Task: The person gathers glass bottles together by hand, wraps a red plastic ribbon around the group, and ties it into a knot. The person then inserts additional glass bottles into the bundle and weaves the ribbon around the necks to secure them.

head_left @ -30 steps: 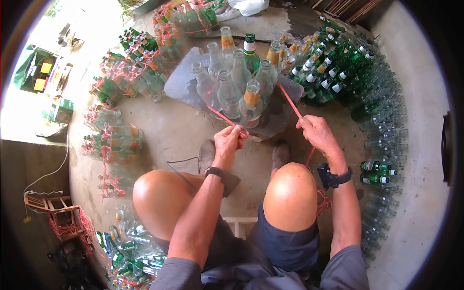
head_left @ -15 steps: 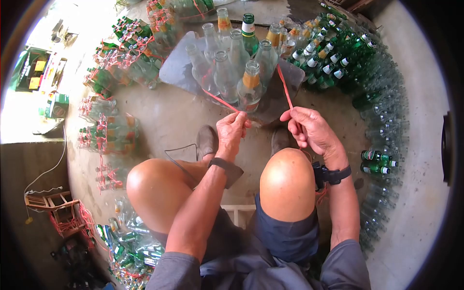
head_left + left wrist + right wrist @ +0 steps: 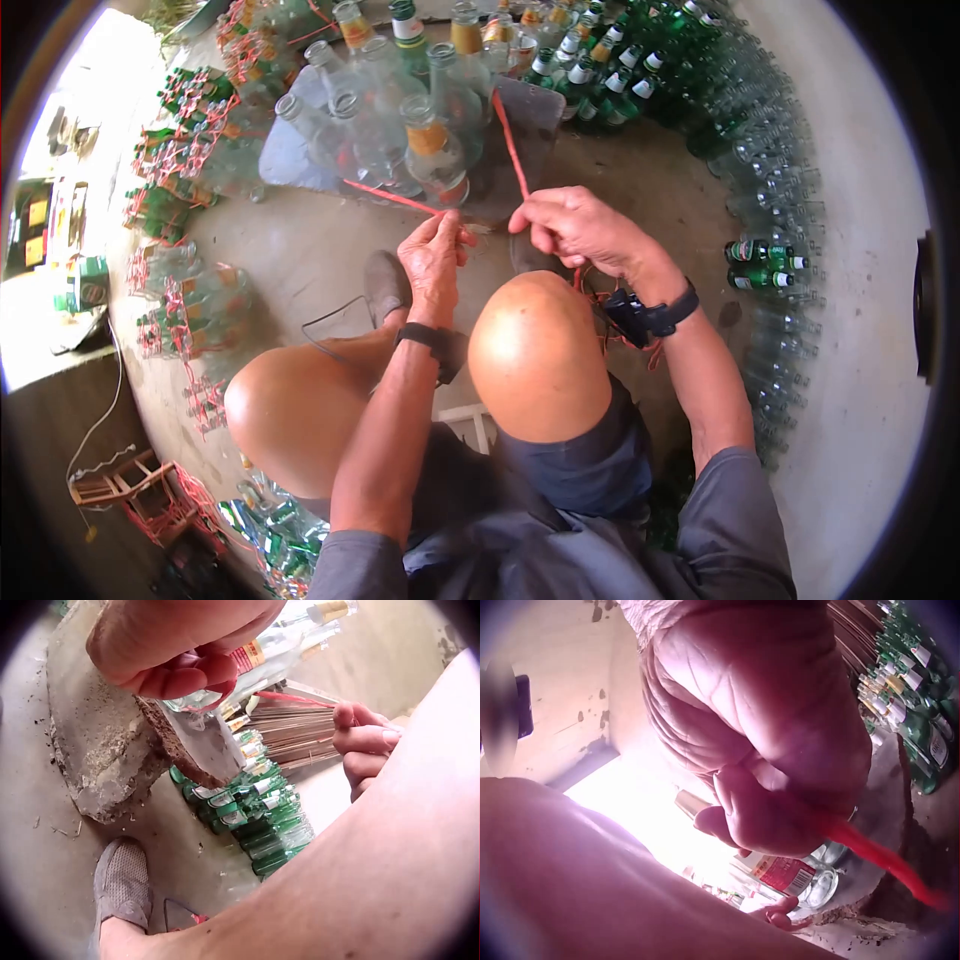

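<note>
Several glass bottles stand bunched on a grey slab [image 3: 535, 120] ahead of the knees, mostly clear, among them a front one with a yellow neck label [image 3: 430, 150] and a green one [image 3: 409, 42]. Red string [image 3: 395, 198] runs low along the near side of the bunch. My left hand [image 3: 430, 265] pinches one length between thumb and forefinger, just short of the front bottle. Another length [image 3: 510, 145] comes from the bunch's right side to my right hand [image 3: 585, 232], which grips it with curled fingers. In the right wrist view the red string [image 3: 877, 859] emerges from under that hand.
Green bottles [image 3: 620, 75] crowd behind the slab on the right, and clear ones [image 3: 770, 180] line the wall. String-tied bundles [image 3: 195, 310] stand at left. A small wooden rack [image 3: 125, 480] with red string sits lower left. Bare knees [image 3: 540, 350] rise below the hands.
The head view has shifted, so the bottles appear farther up and left. Both hands have come closer together and farther from the slab, with more of the right-hand string showing.
</note>
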{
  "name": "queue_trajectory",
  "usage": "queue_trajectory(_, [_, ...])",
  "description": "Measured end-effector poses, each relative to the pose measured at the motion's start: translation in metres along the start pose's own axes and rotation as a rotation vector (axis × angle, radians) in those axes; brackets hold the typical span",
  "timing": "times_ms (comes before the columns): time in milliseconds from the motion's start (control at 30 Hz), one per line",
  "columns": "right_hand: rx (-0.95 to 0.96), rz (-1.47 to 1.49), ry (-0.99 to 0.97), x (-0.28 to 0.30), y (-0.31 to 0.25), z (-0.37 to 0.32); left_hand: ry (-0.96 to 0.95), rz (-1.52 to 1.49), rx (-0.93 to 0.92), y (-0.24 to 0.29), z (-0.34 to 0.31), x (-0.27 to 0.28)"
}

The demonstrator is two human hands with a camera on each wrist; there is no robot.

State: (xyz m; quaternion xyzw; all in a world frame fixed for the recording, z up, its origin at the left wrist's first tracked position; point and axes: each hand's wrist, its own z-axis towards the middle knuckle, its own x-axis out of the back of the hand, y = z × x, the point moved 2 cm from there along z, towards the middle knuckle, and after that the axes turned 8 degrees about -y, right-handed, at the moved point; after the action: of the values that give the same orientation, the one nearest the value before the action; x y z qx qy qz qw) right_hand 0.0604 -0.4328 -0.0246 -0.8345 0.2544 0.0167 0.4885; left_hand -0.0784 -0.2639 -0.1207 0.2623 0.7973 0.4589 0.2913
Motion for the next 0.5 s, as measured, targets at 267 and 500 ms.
queue_trajectory(267, [0.003, -0.078, -0.134, -0.015, 0.022, 0.024, 0.056, 0.02, -0.011, -0.009, 0.006, -0.002])
queue_trajectory(500, [-0.053, -0.28, -0.24, -0.012, 0.024, 0.046, 0.03, 0.045, 0.012, -0.009, 0.004, -0.01])
